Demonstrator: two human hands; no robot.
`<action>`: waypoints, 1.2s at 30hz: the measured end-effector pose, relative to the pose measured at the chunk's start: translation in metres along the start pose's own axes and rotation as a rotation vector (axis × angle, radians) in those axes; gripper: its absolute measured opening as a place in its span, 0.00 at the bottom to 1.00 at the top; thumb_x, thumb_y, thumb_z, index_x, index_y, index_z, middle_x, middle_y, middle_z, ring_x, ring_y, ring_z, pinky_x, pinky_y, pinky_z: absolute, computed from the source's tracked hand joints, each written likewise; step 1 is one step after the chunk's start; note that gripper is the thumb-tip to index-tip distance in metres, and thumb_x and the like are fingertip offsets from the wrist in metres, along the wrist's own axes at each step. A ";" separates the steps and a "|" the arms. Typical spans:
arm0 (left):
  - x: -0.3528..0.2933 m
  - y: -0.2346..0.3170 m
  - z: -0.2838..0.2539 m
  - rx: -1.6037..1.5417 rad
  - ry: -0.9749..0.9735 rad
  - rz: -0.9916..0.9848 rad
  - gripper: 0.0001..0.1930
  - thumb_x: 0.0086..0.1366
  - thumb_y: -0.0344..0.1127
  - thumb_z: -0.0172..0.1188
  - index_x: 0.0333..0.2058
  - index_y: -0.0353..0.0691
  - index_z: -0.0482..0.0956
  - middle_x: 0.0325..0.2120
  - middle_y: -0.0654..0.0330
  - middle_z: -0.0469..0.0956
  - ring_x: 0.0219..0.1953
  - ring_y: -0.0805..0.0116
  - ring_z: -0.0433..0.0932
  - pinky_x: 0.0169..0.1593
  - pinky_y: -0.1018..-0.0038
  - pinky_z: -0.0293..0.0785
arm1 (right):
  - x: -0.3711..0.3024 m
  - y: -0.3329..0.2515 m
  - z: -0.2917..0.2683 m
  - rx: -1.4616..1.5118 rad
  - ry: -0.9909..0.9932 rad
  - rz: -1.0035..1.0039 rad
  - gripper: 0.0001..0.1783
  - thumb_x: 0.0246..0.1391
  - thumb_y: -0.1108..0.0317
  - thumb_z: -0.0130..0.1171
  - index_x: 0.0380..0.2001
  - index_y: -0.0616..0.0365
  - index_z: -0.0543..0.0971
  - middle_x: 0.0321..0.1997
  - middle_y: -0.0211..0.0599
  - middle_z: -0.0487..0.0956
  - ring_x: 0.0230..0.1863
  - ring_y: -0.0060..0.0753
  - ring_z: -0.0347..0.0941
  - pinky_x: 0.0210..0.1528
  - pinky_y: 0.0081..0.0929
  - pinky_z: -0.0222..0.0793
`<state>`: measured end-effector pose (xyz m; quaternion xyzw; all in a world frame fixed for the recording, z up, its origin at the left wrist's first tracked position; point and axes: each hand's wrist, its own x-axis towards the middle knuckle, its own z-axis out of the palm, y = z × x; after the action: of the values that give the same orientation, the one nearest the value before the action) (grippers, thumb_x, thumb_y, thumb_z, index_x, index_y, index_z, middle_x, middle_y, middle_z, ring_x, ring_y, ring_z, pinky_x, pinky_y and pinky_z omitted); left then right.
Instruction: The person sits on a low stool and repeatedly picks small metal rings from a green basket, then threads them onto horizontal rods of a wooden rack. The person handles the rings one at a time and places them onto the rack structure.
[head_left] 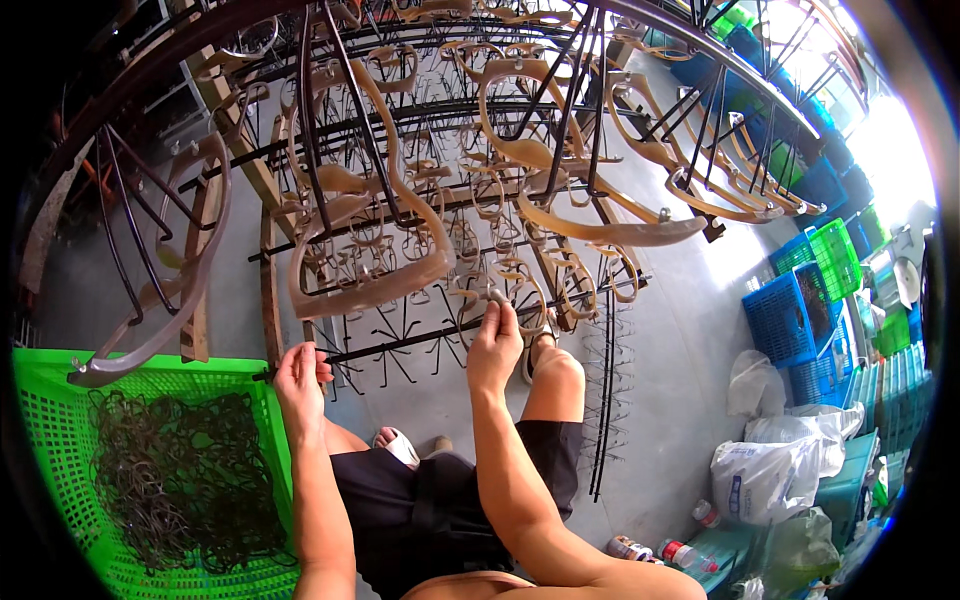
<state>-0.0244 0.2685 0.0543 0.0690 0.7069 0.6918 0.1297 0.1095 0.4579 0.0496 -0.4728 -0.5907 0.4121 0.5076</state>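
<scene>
My left hand (302, 380) is closed around the left end of a black rod (400, 341) that carries thin bent hooks. Thumb and fingers of my right hand (495, 345) are pinched together on a small tan eyeglass frame (520, 280) toward the rod's right part. The fingers partly hide the contact. Above both hands, larger-looking tan eyeglass frames (375, 285) hang from dark hooks on a curved bar (640, 22). Many more frames hang on rods behind. Left of my left hand, a green basket (150, 362) holds a tangle of dark frames (190, 480).
Wooden posts (268, 260) support the rods. On the right stand blue crates (778, 318), a green crate (835, 258) and white plastic bags (765, 480). Bottles (685, 555) lie near a teal bin. A hooked rod (605, 400) stretches along the grey floor beside my knee.
</scene>
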 end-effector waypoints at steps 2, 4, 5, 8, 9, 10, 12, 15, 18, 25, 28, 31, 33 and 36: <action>-0.001 -0.002 0.000 -0.018 -0.017 0.003 0.11 0.65 0.38 0.54 0.37 0.36 0.77 0.25 0.64 0.76 0.23 0.79 0.72 0.26 0.83 0.70 | 0.000 -0.001 0.000 0.178 -0.017 0.152 0.09 0.61 0.67 0.49 0.36 0.62 0.75 0.15 0.28 0.68 0.14 0.18 0.60 0.17 0.20 0.58; -0.003 -0.001 0.001 -0.028 -0.010 0.002 0.11 0.65 0.38 0.54 0.37 0.36 0.77 0.25 0.64 0.76 0.24 0.79 0.72 0.26 0.83 0.71 | -0.004 0.000 0.001 0.503 -0.043 0.385 0.10 0.61 0.66 0.48 0.34 0.61 0.75 0.14 0.23 0.65 0.12 0.14 0.56 0.14 0.16 0.53; -0.004 -0.001 0.001 -0.032 -0.009 0.001 0.11 0.65 0.38 0.53 0.37 0.36 0.77 0.25 0.63 0.76 0.24 0.79 0.73 0.26 0.83 0.71 | -0.004 0.002 0.001 0.569 -0.058 0.405 0.10 0.61 0.65 0.48 0.34 0.61 0.75 0.13 0.22 0.64 0.11 0.13 0.55 0.13 0.15 0.52; -0.007 -0.003 0.001 -0.052 -0.020 0.024 0.11 0.65 0.38 0.53 0.37 0.36 0.77 0.25 0.63 0.76 0.23 0.79 0.73 0.26 0.83 0.71 | -0.001 0.006 0.001 0.691 -0.106 0.458 0.11 0.62 0.64 0.48 0.34 0.59 0.75 0.12 0.20 0.62 0.10 0.11 0.53 0.12 0.13 0.50; -0.006 -0.002 0.001 -0.050 -0.025 0.025 0.11 0.65 0.38 0.53 0.37 0.36 0.77 0.25 0.63 0.76 0.23 0.79 0.73 0.27 0.82 0.71 | -0.001 0.006 0.001 0.678 -0.124 0.471 0.11 0.62 0.64 0.48 0.33 0.59 0.75 0.12 0.20 0.62 0.10 0.11 0.54 0.12 0.13 0.50; -0.006 -0.002 -0.001 -0.047 -0.028 0.027 0.12 0.66 0.39 0.53 0.37 0.35 0.76 0.25 0.63 0.76 0.23 0.79 0.72 0.27 0.82 0.71 | 0.000 0.004 0.000 0.665 -0.143 0.486 0.11 0.62 0.64 0.48 0.33 0.59 0.75 0.12 0.20 0.63 0.10 0.11 0.55 0.12 0.14 0.50; -0.006 -0.002 -0.003 -0.038 -0.033 0.026 0.12 0.66 0.39 0.53 0.37 0.35 0.76 0.26 0.62 0.77 0.23 0.78 0.72 0.27 0.81 0.71 | -0.007 -0.004 0.005 0.678 -0.074 0.489 0.11 0.62 0.64 0.47 0.32 0.59 0.74 0.12 0.20 0.63 0.10 0.11 0.55 0.12 0.14 0.50; -0.005 -0.005 -0.003 -0.030 -0.042 0.020 0.12 0.66 0.39 0.53 0.37 0.35 0.76 0.25 0.62 0.77 0.23 0.78 0.72 0.27 0.81 0.71 | -0.008 -0.002 0.009 0.653 -0.024 0.456 0.11 0.62 0.64 0.47 0.34 0.60 0.75 0.12 0.20 0.62 0.11 0.12 0.55 0.12 0.13 0.51; -0.006 -0.003 -0.003 -0.043 -0.047 0.027 0.12 0.65 0.39 0.53 0.37 0.35 0.76 0.25 0.62 0.77 0.23 0.78 0.72 0.27 0.81 0.71 | -0.007 -0.001 0.010 0.632 -0.038 0.443 0.11 0.62 0.64 0.47 0.35 0.60 0.75 0.12 0.20 0.62 0.11 0.11 0.55 0.12 0.13 0.51; -0.008 -0.002 -0.003 -0.053 -0.062 0.030 0.11 0.65 0.38 0.54 0.36 0.35 0.77 0.25 0.62 0.77 0.23 0.78 0.73 0.27 0.82 0.71 | -0.014 -0.010 0.002 0.566 -0.221 0.404 0.13 0.62 0.62 0.49 0.38 0.60 0.76 0.11 0.19 0.62 0.10 0.11 0.53 0.11 0.13 0.49; -0.012 -0.003 -0.003 -0.070 -0.073 0.039 0.11 0.64 0.38 0.55 0.36 0.35 0.77 0.25 0.61 0.78 0.23 0.77 0.74 0.27 0.81 0.73 | -0.025 -0.012 0.005 0.359 -0.289 0.283 0.14 0.61 0.65 0.51 0.47 0.59 0.76 0.15 0.17 0.63 0.13 0.08 0.53 0.14 0.14 0.51; -0.011 0.000 -0.004 -0.089 -0.085 0.017 0.11 0.64 0.37 0.56 0.36 0.34 0.77 0.26 0.60 0.78 0.24 0.76 0.75 0.28 0.80 0.74 | -0.017 -0.010 0.001 0.152 -0.300 0.131 0.12 0.61 0.65 0.50 0.42 0.61 0.77 0.12 0.23 0.63 0.14 0.12 0.55 0.14 0.18 0.53; -0.010 -0.003 -0.007 -0.099 -0.100 0.010 0.11 0.64 0.36 0.55 0.37 0.34 0.77 0.26 0.60 0.78 0.24 0.76 0.75 0.28 0.80 0.74 | -0.019 -0.009 0.001 0.082 -0.227 0.051 0.11 0.60 0.66 0.50 0.39 0.62 0.77 0.12 0.24 0.64 0.15 0.12 0.55 0.16 0.17 0.54; -0.009 -0.002 -0.009 -0.099 -0.104 -0.017 0.11 0.64 0.36 0.55 0.37 0.34 0.77 0.26 0.60 0.78 0.24 0.76 0.75 0.28 0.80 0.74 | -0.016 -0.003 0.000 0.061 -0.211 0.060 0.12 0.60 0.66 0.51 0.39 0.62 0.77 0.13 0.28 0.66 0.16 0.14 0.57 0.18 0.19 0.56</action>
<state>-0.0176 0.2573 0.0532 0.0923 0.6646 0.7205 0.1753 0.1097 0.4421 0.0491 -0.4285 -0.6137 0.4924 0.4441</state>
